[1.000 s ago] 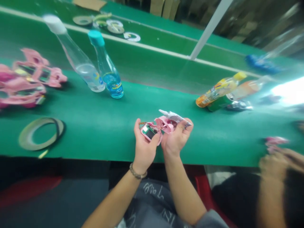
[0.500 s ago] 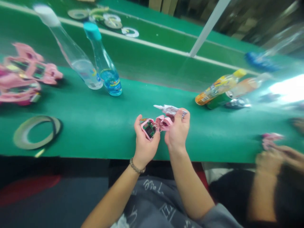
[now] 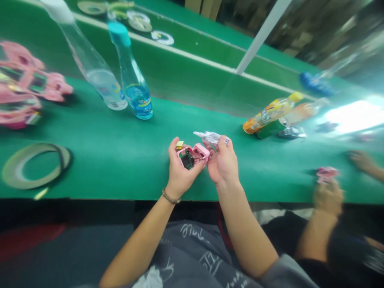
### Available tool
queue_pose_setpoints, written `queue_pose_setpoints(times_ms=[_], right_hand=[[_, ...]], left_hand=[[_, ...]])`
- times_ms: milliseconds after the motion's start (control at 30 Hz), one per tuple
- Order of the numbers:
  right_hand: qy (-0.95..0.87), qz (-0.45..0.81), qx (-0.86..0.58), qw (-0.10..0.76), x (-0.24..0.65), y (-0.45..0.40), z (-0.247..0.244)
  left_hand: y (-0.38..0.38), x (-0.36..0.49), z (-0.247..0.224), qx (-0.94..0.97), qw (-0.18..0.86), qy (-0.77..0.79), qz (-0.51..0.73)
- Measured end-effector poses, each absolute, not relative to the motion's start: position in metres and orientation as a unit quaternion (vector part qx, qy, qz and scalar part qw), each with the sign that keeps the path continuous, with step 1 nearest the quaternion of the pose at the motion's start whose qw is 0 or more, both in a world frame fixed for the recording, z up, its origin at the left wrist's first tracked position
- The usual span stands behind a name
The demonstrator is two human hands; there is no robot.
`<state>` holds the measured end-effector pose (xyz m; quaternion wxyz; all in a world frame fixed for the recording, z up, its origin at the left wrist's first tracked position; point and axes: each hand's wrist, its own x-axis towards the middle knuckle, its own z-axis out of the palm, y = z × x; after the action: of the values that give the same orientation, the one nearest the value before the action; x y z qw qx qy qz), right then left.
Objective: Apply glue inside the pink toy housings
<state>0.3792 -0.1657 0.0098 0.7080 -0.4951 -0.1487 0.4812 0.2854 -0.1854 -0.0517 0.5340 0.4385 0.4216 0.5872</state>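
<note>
My left hand (image 3: pixel 182 170) is closed round an opened pink plastic casing (image 3: pixel 201 151) with a green circuit board (image 3: pixel 187 160) and thin wires inside. A small yellow piece (image 3: pixel 179 145) sticks out by the left fingertips. In my right hand (image 3: pixel 224 162) a white glue tube (image 3: pixel 211 137) is gripped between thumb and fingers, its narrow nozzle pointing left above the casing. The right hand's lower fingers are beside the casing's right edge; whether they touch it I cannot tell.
Several pink casings (image 3: pixel 22 86) and a tape roll (image 3: pixel 36 166) lie at left. Behind stand a clear bottle (image 3: pixel 105 86) and a blue-liquid bottle (image 3: pixel 139 100). An orange drink bottle (image 3: pixel 267 116) is at right. A co-worker's hand (image 3: pixel 328 198) holds a pink part (image 3: pixel 327 174).
The casing has turned in my left hand, and the right fingers have drawn back from its right half while keeping the tube. At right, the co-worker's hands have moved apart.
</note>
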Motion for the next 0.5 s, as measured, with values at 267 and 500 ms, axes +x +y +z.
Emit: queue_pose_setpoints(times_ms=[267,500], right_hand=[[-0.284,0.44,-0.413,0.745,0.378,-0.179,-0.011],[-0.273,0.435,-0.414,0.752,0.378,-0.167,-0.021]], left_hand=[[-0.188,0.282,-0.024,0.115,0.768,0.391,0.494],[-0.197,0.274,-0.021,0.097,0.766,0.393,0.499]])
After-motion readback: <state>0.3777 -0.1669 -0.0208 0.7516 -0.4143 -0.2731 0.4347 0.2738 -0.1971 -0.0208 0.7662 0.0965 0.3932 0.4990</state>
